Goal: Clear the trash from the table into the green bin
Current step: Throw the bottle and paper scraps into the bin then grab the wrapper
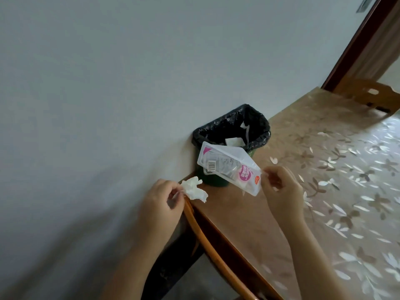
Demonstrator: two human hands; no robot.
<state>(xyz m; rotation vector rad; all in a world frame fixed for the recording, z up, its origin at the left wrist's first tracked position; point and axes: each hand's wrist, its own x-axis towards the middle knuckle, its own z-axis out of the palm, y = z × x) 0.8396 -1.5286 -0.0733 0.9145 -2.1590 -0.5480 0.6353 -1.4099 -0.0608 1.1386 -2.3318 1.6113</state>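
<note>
The green bin point(213, 180) stands on the table's corner against the wall, lined with a black bag point(233, 124); white scraps lie inside. My left hand point(161, 199) pinches a crumpled white tissue point(194, 190) just left of the bin's base, over the table edge. My right hand point(281, 187) holds a clear plastic package point(229, 166) with a barcode and pink label by its near corner. The package hangs in front of the bin, its far end at the rim.
The wooden table point(238, 224) has a floral plastic cover point(346, 180) and a rounded wooden edge at the left. A grey wall point(108, 94) runs close behind the bin. A wooden chair back point(372, 94) and a door frame point(357, 44) stand at the far right.
</note>
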